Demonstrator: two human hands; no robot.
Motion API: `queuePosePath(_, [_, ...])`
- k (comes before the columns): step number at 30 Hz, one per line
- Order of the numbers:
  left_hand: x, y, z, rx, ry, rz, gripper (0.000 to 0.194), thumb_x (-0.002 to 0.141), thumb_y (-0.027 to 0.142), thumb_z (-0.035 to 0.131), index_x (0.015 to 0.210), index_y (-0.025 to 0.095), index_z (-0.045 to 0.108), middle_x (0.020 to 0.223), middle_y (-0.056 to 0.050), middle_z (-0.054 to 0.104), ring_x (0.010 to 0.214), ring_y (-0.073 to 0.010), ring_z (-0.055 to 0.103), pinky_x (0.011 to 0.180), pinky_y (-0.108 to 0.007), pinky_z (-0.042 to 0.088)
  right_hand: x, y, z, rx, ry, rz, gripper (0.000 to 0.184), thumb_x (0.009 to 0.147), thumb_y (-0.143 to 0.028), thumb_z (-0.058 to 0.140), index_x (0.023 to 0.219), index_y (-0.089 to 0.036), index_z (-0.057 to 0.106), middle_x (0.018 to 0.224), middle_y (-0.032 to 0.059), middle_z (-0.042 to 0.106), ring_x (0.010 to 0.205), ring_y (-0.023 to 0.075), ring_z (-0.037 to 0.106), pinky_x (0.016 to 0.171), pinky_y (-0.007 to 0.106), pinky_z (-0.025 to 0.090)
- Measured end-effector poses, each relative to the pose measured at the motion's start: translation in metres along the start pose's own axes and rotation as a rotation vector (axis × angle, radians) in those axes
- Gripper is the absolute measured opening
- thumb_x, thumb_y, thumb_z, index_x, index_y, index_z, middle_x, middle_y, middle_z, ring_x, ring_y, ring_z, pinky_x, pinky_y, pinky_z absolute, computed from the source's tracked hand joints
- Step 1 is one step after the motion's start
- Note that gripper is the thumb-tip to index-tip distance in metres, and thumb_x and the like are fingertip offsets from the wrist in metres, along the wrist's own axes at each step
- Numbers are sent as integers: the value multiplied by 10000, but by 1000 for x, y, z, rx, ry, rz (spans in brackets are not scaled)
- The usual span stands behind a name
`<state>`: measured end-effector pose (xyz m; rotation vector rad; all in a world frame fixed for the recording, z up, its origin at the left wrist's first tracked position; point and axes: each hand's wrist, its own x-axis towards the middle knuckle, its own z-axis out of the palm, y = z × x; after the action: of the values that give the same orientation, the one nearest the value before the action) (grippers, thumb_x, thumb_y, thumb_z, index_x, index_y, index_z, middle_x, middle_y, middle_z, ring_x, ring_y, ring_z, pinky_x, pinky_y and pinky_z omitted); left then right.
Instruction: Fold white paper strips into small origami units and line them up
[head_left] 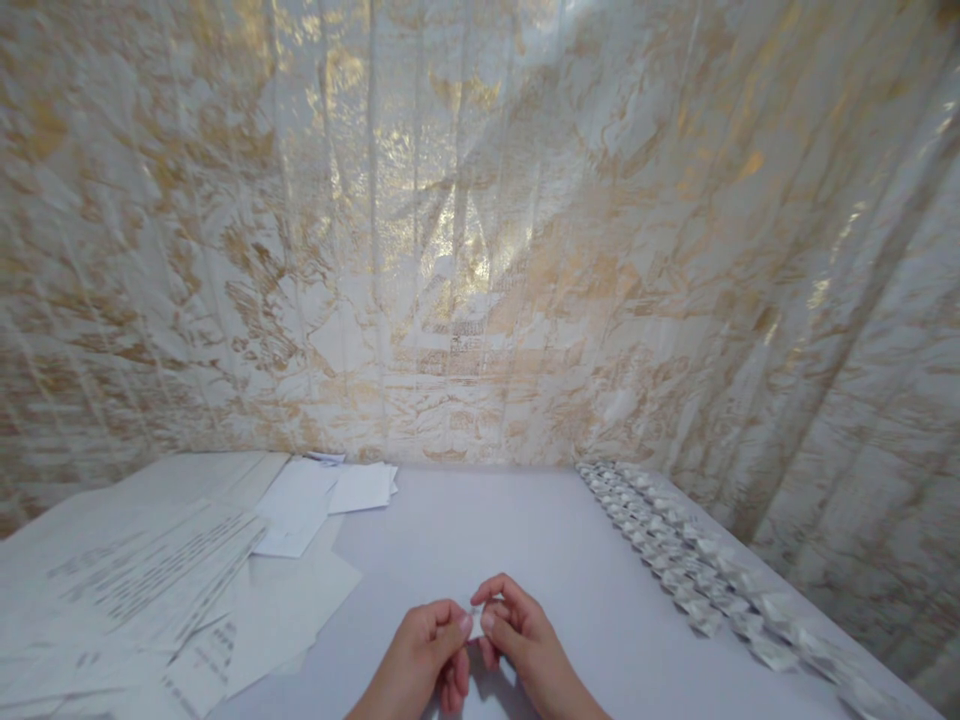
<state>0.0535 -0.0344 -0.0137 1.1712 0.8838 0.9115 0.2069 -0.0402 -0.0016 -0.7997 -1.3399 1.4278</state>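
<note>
Between my two hands is a small white piece of paper (477, 625), mostly covered by the fingers. My left hand (439, 645) pinches its left side between thumb and fingers. On the other side my right hand (517, 625) grips it with the thumb, its index finger arched above. Both hands are just over the white tabletop (465, 530), near the bottom of the head view. How the paper is folded is too small to make out.
Loose printed sheets (150, 570) overlap across the left of the table. Behind them lie blank white papers (296, 505) and a small stack of white slips (361, 488). Rows of small folded paper pieces (675, 560) run along the right edge. A gold-patterned curtain (450, 250) hangs behind.
</note>
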Motion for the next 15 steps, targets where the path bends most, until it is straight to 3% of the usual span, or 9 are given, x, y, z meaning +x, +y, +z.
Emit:
queuePosePath(7, [-6, 9, 2, 14, 47, 97, 547, 749, 736, 679, 747, 198, 579, 541, 47, 589, 461, -99, 514, 490, -217, 384, -4, -3, -3, -335, 10, -136, 447, 937, -638, 557, 973, -195, 607, 718, -11, 589, 662, 160, 549, 642, 277, 400])
queuePosePath(10, [-8, 11, 1, 62, 52, 173, 485, 753, 657, 744, 798, 193, 608, 591, 71, 546, 552, -105, 509, 545, -220, 371, -5, -3, -2, -362, -4, -150, 425, 949, -622, 548, 1040, -209, 587, 735, -4, 627, 681, 174, 587, 655, 281, 425])
queuePosePath(15, [-10, 11, -1, 98, 48, 195, 476, 829, 674, 647, 774, 210, 552, 599, 62, 557, 548, -113, 477, 535, -232, 349, -7, -4, 1, -329, -91, -141, 431, 962, -628, 523, 1086, -215, 515, 720, 3, 648, 683, 180, 620, 678, 299, 450])
